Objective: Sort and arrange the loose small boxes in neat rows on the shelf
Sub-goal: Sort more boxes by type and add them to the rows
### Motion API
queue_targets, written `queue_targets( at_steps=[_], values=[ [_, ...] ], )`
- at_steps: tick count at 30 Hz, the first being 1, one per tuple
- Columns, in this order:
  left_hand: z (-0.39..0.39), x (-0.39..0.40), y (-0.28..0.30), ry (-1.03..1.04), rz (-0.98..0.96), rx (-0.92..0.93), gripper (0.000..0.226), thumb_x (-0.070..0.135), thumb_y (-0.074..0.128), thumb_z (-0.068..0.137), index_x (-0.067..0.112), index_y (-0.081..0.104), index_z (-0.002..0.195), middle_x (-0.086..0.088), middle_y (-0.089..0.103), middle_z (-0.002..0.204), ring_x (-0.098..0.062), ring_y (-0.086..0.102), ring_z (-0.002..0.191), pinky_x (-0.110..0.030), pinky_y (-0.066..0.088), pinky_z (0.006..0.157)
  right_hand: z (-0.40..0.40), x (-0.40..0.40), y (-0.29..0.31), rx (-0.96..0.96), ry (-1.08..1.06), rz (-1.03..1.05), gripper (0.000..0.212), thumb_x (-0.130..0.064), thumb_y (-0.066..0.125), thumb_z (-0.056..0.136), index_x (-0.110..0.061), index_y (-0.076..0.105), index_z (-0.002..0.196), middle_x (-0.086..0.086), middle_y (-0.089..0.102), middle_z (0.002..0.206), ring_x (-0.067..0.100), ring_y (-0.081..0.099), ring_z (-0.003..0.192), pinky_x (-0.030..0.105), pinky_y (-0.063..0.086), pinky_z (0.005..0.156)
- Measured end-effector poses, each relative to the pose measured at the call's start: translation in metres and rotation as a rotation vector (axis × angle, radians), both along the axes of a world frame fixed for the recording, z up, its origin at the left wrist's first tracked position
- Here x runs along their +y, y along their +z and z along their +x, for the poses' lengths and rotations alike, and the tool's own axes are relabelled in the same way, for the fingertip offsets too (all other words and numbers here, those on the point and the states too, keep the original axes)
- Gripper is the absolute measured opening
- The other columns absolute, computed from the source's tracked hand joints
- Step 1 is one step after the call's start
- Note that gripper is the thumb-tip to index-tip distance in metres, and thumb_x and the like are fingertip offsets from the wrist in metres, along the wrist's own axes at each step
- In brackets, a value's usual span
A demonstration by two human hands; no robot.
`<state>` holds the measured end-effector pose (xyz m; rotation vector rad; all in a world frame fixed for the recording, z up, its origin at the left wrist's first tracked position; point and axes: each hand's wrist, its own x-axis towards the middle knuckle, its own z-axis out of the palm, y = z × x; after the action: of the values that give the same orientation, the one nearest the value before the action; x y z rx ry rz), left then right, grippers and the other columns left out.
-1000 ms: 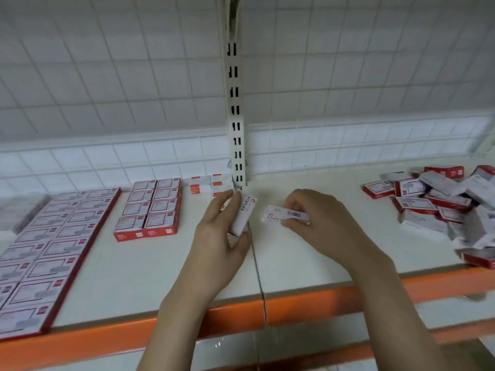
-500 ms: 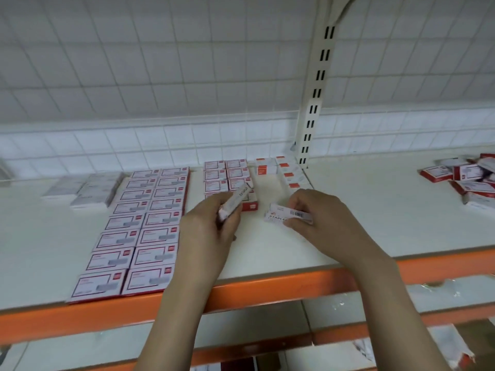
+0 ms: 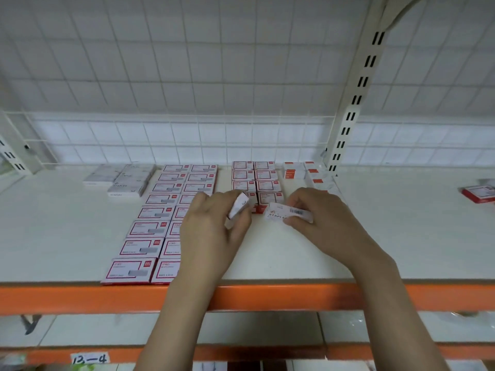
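The left hand (image 3: 211, 231) holds one small white box (image 3: 237, 207) in its grip, and the right hand (image 3: 318, 215) pinches another white box (image 3: 288, 214). The view has swung left since a moment ago, so the neat red rows (image 3: 160, 218) near the shelf (image 3: 375, 236) front edge now show. Both boxes hang above mid-shelf, likely ready for a row.

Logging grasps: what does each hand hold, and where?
Left hand pinches a small white box at its lower end; right hand holds a barcoded box by its right end.
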<state>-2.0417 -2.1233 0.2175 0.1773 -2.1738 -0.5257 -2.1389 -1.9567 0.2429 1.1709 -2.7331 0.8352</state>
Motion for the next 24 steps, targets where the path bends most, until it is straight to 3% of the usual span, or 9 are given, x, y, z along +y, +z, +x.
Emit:
queue_targets(
  at_steps=[4, 6, 9, 12, 14, 16, 20, 24],
  values=[
    [-0.009, -0.004, -0.009, -0.014, -0.050, 0.028, 0.019, 0.023, 0.057, 0.086, 0.015, 0.063, 0.102, 0.001, 0.058, 0.081, -0.020, 0.043, 0.077, -0.025, 0.032, 0.071, -0.008, -0.003, 0.000, -0.006, 0.022, 0.000, 0.014, -0.025, 0.062, 0.086, -0.021, 0.056, 0.098, -0.011, 0.060, 0.098, 0.009, 0.055, 0.092, 0.030, 0.045, 0.077],
    [-0.011, -0.001, -0.010, -0.077, 0.040, -0.015, 0.016, 0.025, 0.054, 0.090, 0.015, 0.055, 0.102, 0.004, 0.054, 0.089, -0.014, 0.045, 0.085, -0.016, 0.030, 0.074, -0.012, -0.003, 0.000, -0.004, 0.031, -0.004, 0.015, -0.026, 0.061, 0.087, -0.022, 0.056, 0.100, -0.013, 0.058, 0.098, 0.009, 0.054, 0.093, 0.030, 0.046, 0.078],
    [-0.014, 0.003, -0.013, -0.202, 0.222, -0.105, 0.020, 0.020, 0.051, 0.094, 0.013, 0.048, 0.112, 0.002, 0.058, 0.116, -0.010, 0.055, 0.097, -0.003, 0.034, 0.079, -0.017, -0.005, -0.001, -0.004, 0.053, -0.008, 0.015, -0.027, 0.061, 0.087, -0.023, 0.055, 0.100, -0.016, 0.053, 0.095, 0.007, 0.053, 0.093, 0.030, 0.046, 0.078],
    [-0.018, 0.005, -0.016, -0.231, 0.188, -0.131, 0.019, 0.019, 0.046, 0.093, 0.024, 0.041, 0.111, 0.000, 0.063, 0.108, -0.008, 0.057, 0.085, -0.015, 0.041, 0.068, -0.024, -0.006, -0.003, -0.014, 0.076, -0.016, 0.014, -0.027, 0.062, 0.086, -0.024, 0.055, 0.099, -0.016, 0.054, 0.094, 0.008, 0.053, 0.092, 0.034, 0.047, 0.078],
    [-0.021, 0.007, -0.016, -0.238, 0.183, -0.134, 0.016, 0.015, 0.047, 0.094, 0.023, 0.044, 0.107, 0.003, 0.060, 0.090, 0.000, 0.052, 0.074, -0.010, 0.038, 0.063, -0.029, -0.006, -0.005, -0.028, 0.085, -0.019, 0.014, -0.027, 0.062, 0.086, -0.024, 0.055, 0.098, -0.017, 0.053, 0.093, 0.007, 0.053, 0.091, 0.034, 0.048, 0.078],
    [-0.025, 0.007, -0.017, -0.211, 0.168, -0.135, 0.014, 0.012, 0.047, 0.095, 0.021, 0.045, 0.105, 0.006, 0.054, 0.087, 0.002, 0.047, 0.075, -0.005, 0.034, 0.067, -0.033, -0.005, -0.007, -0.039, 0.094, -0.033, 0.014, -0.026, 0.062, 0.086, -0.023, 0.056, 0.098, -0.017, 0.054, 0.093, 0.007, 0.053, 0.090, 0.034, 0.048, 0.077],
    [-0.034, 0.003, -0.025, -0.171, 0.068, -0.198, 0.020, 0.018, 0.038, 0.095, 0.021, 0.039, 0.114, -0.002, 0.050, 0.102, -0.015, 0.047, 0.092, -0.017, 0.034, 0.081, -0.040, -0.003, -0.010, -0.047, 0.106, -0.056, 0.016, -0.024, 0.060, 0.087, -0.021, 0.057, 0.102, -0.015, 0.053, 0.097, 0.006, 0.052, 0.094, 0.029, 0.045, 0.079],
    [-0.044, -0.009, -0.033, -0.144, 0.011, -0.344, 0.055, 0.004, 0.035, 0.080, 0.012, 0.035, 0.134, -0.006, 0.048, 0.122, -0.022, 0.045, 0.113, -0.035, 0.037, 0.099, -0.045, -0.003, -0.011, -0.061, 0.106, -0.064, 0.014, -0.022, 0.059, 0.089, -0.021, 0.055, 0.102, -0.014, 0.052, 0.097, 0.006, 0.051, 0.093, 0.016, 0.041, 0.069]
  ],
)
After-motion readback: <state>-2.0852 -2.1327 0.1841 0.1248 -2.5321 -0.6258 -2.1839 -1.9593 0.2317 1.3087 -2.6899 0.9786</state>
